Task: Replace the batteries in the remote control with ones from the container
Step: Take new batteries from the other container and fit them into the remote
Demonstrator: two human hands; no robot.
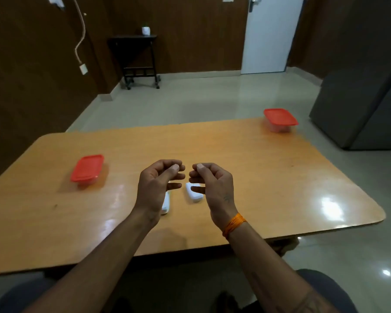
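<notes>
My left hand (159, 185) and my right hand (212, 185) hover side by side over the middle of the wooden table (257, 177), fingers curled and apart, nothing visibly held. Beneath the left hand lies a white remote control (166, 205), mostly hidden by the wrist. A smaller white piece (194, 194), apparently the battery cover, rests on the table under the right hand's fingers. A clear container with a red lid (87, 168) stands to the left. A second red-lidded container (280, 120) sits at the far right corner. No batteries are visible.
The table's front edge runs just above my knees. Beyond the table are a tiled floor, a black side table (140, 57) against the brown wall, a white door (271, 35), and a grey cabinet (366, 98) at the right.
</notes>
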